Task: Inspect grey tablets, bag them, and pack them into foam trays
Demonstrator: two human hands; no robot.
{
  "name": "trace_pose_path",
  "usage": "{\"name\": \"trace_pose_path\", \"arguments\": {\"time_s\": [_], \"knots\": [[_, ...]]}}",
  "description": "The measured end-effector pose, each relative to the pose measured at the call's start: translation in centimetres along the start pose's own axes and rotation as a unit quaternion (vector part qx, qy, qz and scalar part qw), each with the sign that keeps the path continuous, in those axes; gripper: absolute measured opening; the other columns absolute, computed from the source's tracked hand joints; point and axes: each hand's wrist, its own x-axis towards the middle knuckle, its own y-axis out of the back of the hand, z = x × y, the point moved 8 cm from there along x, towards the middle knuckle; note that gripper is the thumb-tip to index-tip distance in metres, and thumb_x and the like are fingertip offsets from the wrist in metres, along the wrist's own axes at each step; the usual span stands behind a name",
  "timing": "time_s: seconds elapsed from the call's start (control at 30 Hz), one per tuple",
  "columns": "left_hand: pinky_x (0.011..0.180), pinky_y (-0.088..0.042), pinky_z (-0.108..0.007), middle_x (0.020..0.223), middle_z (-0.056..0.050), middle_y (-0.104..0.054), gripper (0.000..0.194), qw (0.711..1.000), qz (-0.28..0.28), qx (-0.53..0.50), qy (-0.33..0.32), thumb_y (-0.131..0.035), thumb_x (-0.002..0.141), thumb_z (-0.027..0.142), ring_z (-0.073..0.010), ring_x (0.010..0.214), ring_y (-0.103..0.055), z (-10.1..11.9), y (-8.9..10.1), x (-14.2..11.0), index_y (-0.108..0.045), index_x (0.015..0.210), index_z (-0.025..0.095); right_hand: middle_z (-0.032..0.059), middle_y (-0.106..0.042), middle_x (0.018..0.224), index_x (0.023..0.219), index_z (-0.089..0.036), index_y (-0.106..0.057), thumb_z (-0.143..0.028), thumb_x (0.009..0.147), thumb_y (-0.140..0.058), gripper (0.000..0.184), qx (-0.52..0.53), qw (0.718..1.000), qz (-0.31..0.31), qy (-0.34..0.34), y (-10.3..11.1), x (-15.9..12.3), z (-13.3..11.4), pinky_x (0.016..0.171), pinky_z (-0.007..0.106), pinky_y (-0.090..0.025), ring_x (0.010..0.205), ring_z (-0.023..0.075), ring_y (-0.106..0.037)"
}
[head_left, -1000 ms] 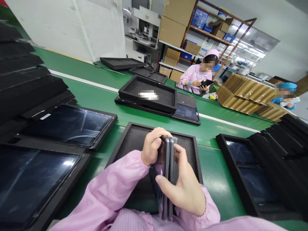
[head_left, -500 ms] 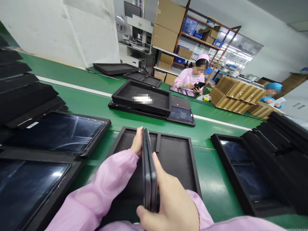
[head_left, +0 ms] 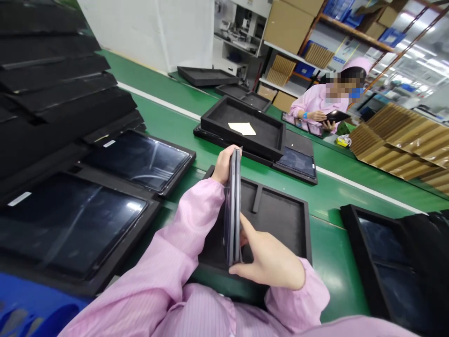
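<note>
Two dark tablets, pressed face to face, stand on edge between my hands. My left hand is closed round their far end, its fingers partly hidden. Near the lower end, my right hand grips them from the right, thumb at the bottom corner and fingers along the side. Under them lies a black foam tray with a short divider; the tablets and my arms cover its left part.
Large screens lie in black trays at left, beside stacked black sheets. Further off are a stacked tray holding a white paper and a co-worker with a tablet. Another screen tray stands right; a blue basket is lower left.
The tablets swung toward me, then back away, staying on edge in both hands. My left hand slid from their top to the far end. The view has turned left.
</note>
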Motion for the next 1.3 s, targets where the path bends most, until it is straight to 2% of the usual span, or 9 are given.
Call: {"name": "trace_pose_path", "arguments": {"time_s": [0.13,0.23,0.33,0.47,0.63,0.93,1.1,1.3], "knots": [[0.063,-0.045,-0.03,0.059,-0.001,-0.049,0.035,1.0,-0.001,0.022,-0.021,-0.04,0.084,0.046,-0.017,0.059,-0.047,1.3,-0.4,-0.4,-0.053,0.061,0.024,0.0132,-0.074,0.107,0.161,-0.006,-0.008,-0.027,0.076,-0.081,0.114,0.034,0.998,-0.022,0.055,0.6,-0.7,0.6,0.092,0.042,-0.056,0.097,0.0271,-0.071],[0.07,-0.049,-0.03,0.064,-0.002,-0.057,0.033,0.999,0.014,0.025,-0.028,-0.042,0.084,0.043,-0.0176,0.066,-0.055,1.7,-0.3,-0.7,-0.059,0.065,0.023,0.0141,-0.072,0.104,0.157,-0.004,-0.022,-0.037,0.082,-0.074,0.097,0.039,0.996,0.002,0.081,1.4,-0.9,0.9,0.089,0.041,-0.056,0.093,0.026,-0.07],[0.075,-0.051,-0.03,0.069,-0.004,-0.063,0.034,0.999,0.026,0.025,-0.03,-0.044,0.085,0.043,-0.0181,0.071,-0.06,1.3,-0.1,-0.7,-0.064,0.068,0.021,0.013,-0.072,0.102,0.153,-0.006,-0.03,-0.038,0.09,-0.061,0.077,0.045,0.994,0.021,0.101,2.1,-1.0,1.0,0.089,0.041,-0.055,0.091,0.0241,-0.069],[0.079,-0.052,-0.028,0.072,-0.004,-0.067,0.037,0.999,0.038,0.03,-0.018,-0.047,0.089,0.046,-0.0183,0.076,-0.065,0.5,0.2,-0.5,-0.066,0.07,0.02,0.0082,-0.072,0.096,0.156,-0.009,-0.025,-0.031,0.095,-0.051,0.07,0.066,0.989,0.006,0.136,2.3,-0.8,0.8,0.084,0.038,-0.056,0.084,0.0206,-0.068],[0.071,-0.052,-0.026,0.069,-0.003,-0.066,0.041,0.997,0.07,0.021,0.03,-0.046,0.095,0.044,-0.0163,0.069,-0.063,-0.6,0.8,-0.4,-0.065,0.067,0.02,0.0046,-0.072,0.095,0.16,-0.013,-0.011,-0.023,0.098,-0.043,0.071,0.074,0.98,-0.027,0.185,2.0,-0.3,0.7,0.08,0.035,-0.055,0.083,0.0177,-0.068],[0.075,-0.053,-0.027,0.066,-0.002,-0.063,0.045,0.995,0.083,0.036,0.047,-0.044,0.096,0.047,-0.017,0.073,-0.065,-0.8,1.1,-0.4,-0.062,0.065,0.02,0.0026,-0.078,0.09,0.159,-0.011,-0.016,-0.017,0.093,-0.039,0.07,0.063,0.985,-0.022,0.158,2.0,-0.1,0.7,0.08,0.033,-0.055,0.079,0.0166,-0.072],[0.075,-0.053,-0.028,0.068,-0.002,-0.065,0.044,0.994,0.088,0.048,0.036,-0.042,0.098,0.042,-0.0165,0.073,-0.064,-0.8,1.3,-0.4,-0.063,0.065,0.02,0.0039,-0.079,0.089,0.158,-0.006,-0.019,-0.017,0.09,-0.039,0.071,0.065,0.985,-0.022,0.157,2.1,-0.1,0.7,0.078,0.032,-0.056,0.077,0.0169,-0.073],[0.074,-0.052,-0.028,0.069,-0.002,-0.065,0.041,0.994,0.092,0.05,0.025,-0.044,0.098,0.038,-0.0161,0.069,-0.062,-0.7,1.4,-0.5,-0.062,0.066,0.02,0.0017,-0.079,0.089,0.159,-0.009,-0.02,-0.015,0.089,-0.04,0.073,0.058,0.989,-0.026,0.137,2.3,-0.2,0.8,0.078,0.032,-0.056,0.078,0.0165,-0.074]]}}
